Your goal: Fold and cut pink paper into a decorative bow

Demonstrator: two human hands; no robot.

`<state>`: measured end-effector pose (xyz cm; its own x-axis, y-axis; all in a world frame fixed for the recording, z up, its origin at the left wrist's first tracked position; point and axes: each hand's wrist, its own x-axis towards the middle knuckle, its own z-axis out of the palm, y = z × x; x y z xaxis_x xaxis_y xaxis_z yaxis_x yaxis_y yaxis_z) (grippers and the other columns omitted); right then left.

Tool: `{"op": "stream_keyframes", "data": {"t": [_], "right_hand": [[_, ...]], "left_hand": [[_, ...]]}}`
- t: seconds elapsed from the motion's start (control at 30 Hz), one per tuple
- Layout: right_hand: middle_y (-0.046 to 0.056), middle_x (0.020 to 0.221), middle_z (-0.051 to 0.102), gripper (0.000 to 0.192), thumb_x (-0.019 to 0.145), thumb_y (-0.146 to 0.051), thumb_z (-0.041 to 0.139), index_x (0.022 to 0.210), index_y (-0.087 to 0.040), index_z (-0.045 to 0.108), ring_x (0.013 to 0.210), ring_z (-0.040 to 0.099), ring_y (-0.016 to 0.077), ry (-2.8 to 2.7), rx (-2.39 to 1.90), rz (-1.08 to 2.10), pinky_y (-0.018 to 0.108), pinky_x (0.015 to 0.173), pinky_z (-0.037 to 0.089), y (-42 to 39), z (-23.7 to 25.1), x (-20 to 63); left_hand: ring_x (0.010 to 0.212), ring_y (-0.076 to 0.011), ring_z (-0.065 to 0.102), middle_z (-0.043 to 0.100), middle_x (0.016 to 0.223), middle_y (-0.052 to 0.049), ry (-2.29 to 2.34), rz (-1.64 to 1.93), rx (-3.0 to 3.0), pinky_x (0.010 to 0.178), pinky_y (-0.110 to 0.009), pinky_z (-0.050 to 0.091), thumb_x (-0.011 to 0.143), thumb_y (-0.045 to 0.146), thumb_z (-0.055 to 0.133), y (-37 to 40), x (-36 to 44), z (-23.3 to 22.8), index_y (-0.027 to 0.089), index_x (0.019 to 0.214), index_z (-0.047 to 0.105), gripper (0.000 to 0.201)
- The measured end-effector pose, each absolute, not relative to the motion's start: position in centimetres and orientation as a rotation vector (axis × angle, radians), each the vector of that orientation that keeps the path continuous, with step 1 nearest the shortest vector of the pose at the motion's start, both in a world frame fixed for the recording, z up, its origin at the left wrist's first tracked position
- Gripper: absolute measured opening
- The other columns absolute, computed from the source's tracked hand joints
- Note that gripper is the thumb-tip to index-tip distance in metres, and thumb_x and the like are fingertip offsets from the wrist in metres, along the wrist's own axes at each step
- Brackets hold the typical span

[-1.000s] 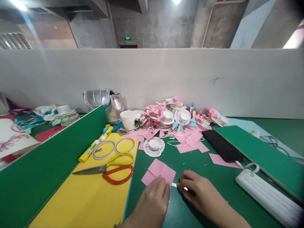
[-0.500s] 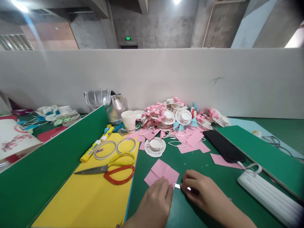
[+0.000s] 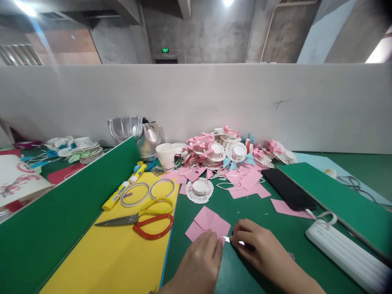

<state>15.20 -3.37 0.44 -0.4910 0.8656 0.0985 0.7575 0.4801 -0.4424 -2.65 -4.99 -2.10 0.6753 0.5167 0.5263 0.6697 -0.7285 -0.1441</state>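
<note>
Head view: left hand (image 3: 197,261) pins folded pink paper (image 3: 208,222) flat; at 3 o'clock, right hand (image 3: 260,251) pinches a white strip (image 3: 226,239).

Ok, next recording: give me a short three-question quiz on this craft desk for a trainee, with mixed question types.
1. True or false: the left hand presses on the folded pink paper.
2. Which lies on the yellow sheet? A) the black phone B) the scissors C) the white paper cup
3. What small thing does the right hand pinch beside the pink paper?

Key
1. True: its fingertips rest on the paper's near edge.
2. B: the scissors lie there; the phone and cup stand off it.
3. A thin white strip, its make too small to tell.
</note>
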Motion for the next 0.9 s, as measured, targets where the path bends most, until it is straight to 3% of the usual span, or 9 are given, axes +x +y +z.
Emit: {"op": "stream_keyframes", "data": {"t": [0.17,0.6,0.9], "right_hand": [[0.003,0.077,0.059,0.019,0.079,-0.011,0.048,0.073,-0.020,0.063,0.070,0.056,0.0149,-2.389,-1.368,0.448,0.023,0.061,0.044,-3.25,0.04,14.84],[0.004,0.080,0.058,0.015,0.080,-0.012,0.048,0.080,-0.020,0.061,0.076,0.055,0.0170,-2.217,-1.315,0.553,0.028,0.067,0.045,-3.21,-0.40,14.45],[0.004,0.077,0.057,0.016,0.082,-0.016,0.047,0.075,-0.019,0.061,0.074,0.054,0.0176,-2.151,-1.318,0.642,0.029,0.066,0.046,-3.07,-0.38,14.75]], "left_hand": [[0.073,-0.0220,0.061,0.061,0.076,-0.012,-0.940,-0.647,-2.584,0.068,-0.034,0.053,0.081,0.005,0.031,-4.88,-2.79,-2.05,0.005,0.093,0.055,0.027],[0.081,-0.0223,0.059,0.060,0.076,-0.012,-0.938,-0.640,-2.613,0.070,-0.032,0.051,0.079,0.003,0.028,-4.84,-2.92,-2.00,0.005,0.097,0.052,0.030],[0.078,-0.0227,0.059,0.060,0.076,-0.012,-0.930,-0.637,-2.612,0.070,-0.033,0.051,0.079,0.004,0.027,-4.87,-2.94,-1.79,0.004,0.096,0.053,0.031]]}}
